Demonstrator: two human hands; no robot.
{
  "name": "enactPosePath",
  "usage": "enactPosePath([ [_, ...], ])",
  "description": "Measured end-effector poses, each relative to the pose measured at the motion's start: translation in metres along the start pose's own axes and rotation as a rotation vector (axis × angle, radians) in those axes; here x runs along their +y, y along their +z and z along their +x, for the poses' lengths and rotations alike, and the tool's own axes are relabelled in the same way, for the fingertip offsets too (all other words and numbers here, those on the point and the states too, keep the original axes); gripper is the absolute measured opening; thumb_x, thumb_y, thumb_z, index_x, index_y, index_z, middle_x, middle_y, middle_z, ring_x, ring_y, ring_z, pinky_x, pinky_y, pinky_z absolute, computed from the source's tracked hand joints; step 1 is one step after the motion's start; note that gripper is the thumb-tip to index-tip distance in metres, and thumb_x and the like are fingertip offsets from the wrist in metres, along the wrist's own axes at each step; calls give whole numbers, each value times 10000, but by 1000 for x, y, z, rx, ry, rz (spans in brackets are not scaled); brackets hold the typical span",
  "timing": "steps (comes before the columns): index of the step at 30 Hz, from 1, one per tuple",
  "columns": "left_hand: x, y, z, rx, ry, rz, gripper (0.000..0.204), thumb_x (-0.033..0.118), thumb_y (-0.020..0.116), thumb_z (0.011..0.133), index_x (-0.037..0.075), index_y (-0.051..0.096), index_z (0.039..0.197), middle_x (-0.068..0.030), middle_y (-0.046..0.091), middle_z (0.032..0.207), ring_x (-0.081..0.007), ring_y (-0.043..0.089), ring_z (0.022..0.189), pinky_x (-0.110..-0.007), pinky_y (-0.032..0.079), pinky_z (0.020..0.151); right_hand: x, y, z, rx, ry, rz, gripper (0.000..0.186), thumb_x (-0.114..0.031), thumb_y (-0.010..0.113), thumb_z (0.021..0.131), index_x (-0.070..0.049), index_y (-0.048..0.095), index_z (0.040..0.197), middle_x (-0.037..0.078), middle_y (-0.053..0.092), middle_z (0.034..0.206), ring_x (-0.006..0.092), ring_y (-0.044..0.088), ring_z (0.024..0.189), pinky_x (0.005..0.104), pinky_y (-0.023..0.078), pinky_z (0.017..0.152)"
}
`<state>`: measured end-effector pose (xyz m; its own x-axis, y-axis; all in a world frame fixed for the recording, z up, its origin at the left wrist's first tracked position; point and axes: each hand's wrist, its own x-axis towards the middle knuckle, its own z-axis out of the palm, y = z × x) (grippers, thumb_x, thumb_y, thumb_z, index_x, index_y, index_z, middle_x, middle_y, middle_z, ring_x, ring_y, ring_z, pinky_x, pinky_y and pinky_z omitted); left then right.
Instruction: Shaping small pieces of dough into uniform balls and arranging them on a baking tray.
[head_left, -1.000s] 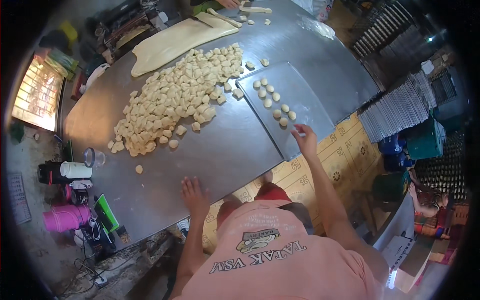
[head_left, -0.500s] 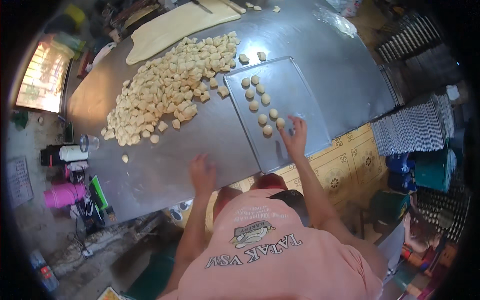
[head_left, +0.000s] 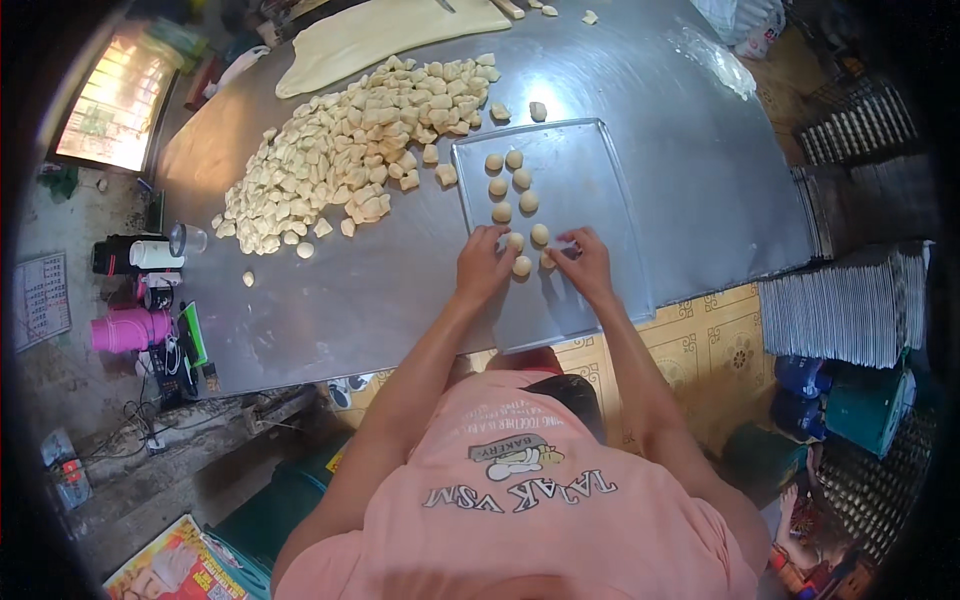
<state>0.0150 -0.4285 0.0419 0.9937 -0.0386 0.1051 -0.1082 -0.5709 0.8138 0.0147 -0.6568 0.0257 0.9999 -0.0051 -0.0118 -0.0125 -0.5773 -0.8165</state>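
Round dough balls (head_left: pixel 501 212) sit in two rows on a shallow metal tray (head_left: pixel 610 215). My left hand (head_left: pixel 484 264) reaches over the tray's left rim, its thumb and fingertips closed around a dough ball (head_left: pixel 515 242) in the left row. Opposite it, my right hand (head_left: pixel 586 266) pinches another dough ball (head_left: pixel 547 258) at the near end of the right row. Both of these balls rest on the tray and are partly covered by my fingers. Beyond the left rim lies a large heap of cut dough pieces (head_left: pixel 340 150).
A flat dough slab (head_left: pixel 370 40) lies at the far side of the metal table (head_left: pixel 320 320). A clear cup (head_left: pixel 187 240) and a pink container (head_left: pixel 130 331) stand at the left. Stacked metal trays (head_left: pixel 835 315) rise at the right, beside the patterned floor (head_left: pixel 700 350).
My left hand has moved right and forward from the bare table to the tray's dough balls. My right hand has closed in on a ball. The whole view has shifted slightly.
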Motion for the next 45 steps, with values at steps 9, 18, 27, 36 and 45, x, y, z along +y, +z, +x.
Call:
enactPosePath([
  [9,-5,18,18,-78,-45,105,318,254,783,910,3,757,1104,-195,718,1006,-364,720,909,-458,562,818,-11,19,47,-182,-85,-137,353,-219,839,819,-120,768,1149,79,697,1073,306,667,1044,435,554,906],
  [18,4,14,-26,-108,14,-5,335,207,818,890,9,741,1150,-189,720,1053,-371,708,922,-443,570,816,-3,-6,5,-267,-75,-16,359,-106,847,795,-42,730,1129,120,678,1055,291,694,911,405,584,841],
  [27,-3,9,-35,-37,215,113,336,195,797,929,15,737,1207,-181,718,1157,-366,701,1052,-445,583,883,2,6,-9,-155,-140,132,385,-105,858,818,-42,729,1175,132,677,1074,295,699,973,410,580,845],
  [36,74,-28,-63,196,218,-172,468,221,630,1047,-32,557,1433,-256,566,1488,-432,521,1388,-472,422,1141,-114,54,-33,-150,308,1197,790,-682,368,1097,-154,336,1683,79,417,1663,230,435,1446,427,374,1170],
  [45,-126,-103,-110,149,-176,731,674,434,471,1093,129,335,1678,-220,233,1751,-350,168,1647,-588,148,1301,-156,107,-85,-800,201,1048,896,-721,297,1079,-129,138,1733,120,134,1795,299,42,1662,470,37,1322],
])
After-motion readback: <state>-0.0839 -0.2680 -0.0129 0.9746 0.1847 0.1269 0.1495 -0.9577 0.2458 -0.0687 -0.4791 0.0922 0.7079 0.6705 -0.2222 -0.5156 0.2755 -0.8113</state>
